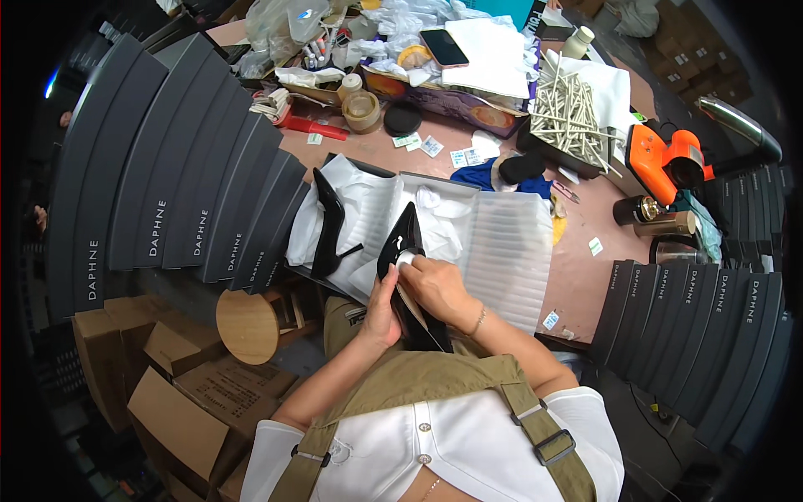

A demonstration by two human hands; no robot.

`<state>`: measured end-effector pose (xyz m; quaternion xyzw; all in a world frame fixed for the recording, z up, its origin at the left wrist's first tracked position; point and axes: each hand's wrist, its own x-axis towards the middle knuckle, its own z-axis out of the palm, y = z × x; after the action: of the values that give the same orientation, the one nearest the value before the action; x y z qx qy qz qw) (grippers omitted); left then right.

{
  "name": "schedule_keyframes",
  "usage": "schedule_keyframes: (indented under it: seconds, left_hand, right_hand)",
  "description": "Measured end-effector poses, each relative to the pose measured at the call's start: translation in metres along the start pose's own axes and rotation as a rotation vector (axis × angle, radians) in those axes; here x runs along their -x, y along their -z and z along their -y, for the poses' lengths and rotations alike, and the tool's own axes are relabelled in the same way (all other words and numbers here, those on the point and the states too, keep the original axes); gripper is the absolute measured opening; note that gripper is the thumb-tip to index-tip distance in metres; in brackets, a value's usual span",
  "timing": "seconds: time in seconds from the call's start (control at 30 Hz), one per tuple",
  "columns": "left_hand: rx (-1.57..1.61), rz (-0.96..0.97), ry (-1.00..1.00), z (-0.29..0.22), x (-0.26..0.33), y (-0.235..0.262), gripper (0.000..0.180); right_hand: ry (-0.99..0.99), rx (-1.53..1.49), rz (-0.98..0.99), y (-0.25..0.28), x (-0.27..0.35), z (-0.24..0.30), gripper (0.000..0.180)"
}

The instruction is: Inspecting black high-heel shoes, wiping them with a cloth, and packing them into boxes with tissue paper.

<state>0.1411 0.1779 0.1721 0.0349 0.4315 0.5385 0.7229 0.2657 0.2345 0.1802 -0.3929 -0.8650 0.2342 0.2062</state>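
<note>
A black, glossy pointed-toe pump [402,228] is in front of me, toe pointing away. My left hand [382,314] is closed around its left side. My right hand [437,290] is at the shoe's opening, its fingers closed on a small white wad [406,258]; whether this is paper or cloth I cannot tell. The matching black high-heeled shoe [329,219] lies on its side at the left, on white tissue paper [368,188] in an open shoe box. A ribbed translucent packing sheet [506,251] spreads to the right of my hands.
Dark shoe boxes are stacked at the left [138,167] and right [694,326]. Behind are a tray of pale sticks [569,113], a phone [444,48], a jar [361,110] and an orange tool stand [652,159]. Cartons [180,410] and a wooden stool [247,326] stand lower left.
</note>
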Motion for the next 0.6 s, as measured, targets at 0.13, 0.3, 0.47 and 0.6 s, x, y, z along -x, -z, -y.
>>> schedule_keyframes:
  seconds: [0.13,0.3,0.47,0.6]
  left_hand:
    - [0.03,-0.061,0.033,-0.009,-0.005,0.019,0.038]
    - [0.077,-0.103,0.15,-0.022,-0.005,0.019,0.035]
    - [0.033,-0.075,-0.068,-0.022,-0.011,0.022,0.041]
    - [0.137,-0.124,-0.072,-0.014,-0.017,0.023,0.047]
  right_hand:
    - [-0.098,-0.316,0.134,0.027,-0.027,-0.024,0.019]
    - [0.057,0.577,0.114,-0.005,-0.044,-0.145,0.012]
    - [-0.185,0.315,0.016,0.013,-0.062,-0.13,0.042]
    - [-0.273,-0.48,0.205,0.052,-0.056,-0.035,0.043]
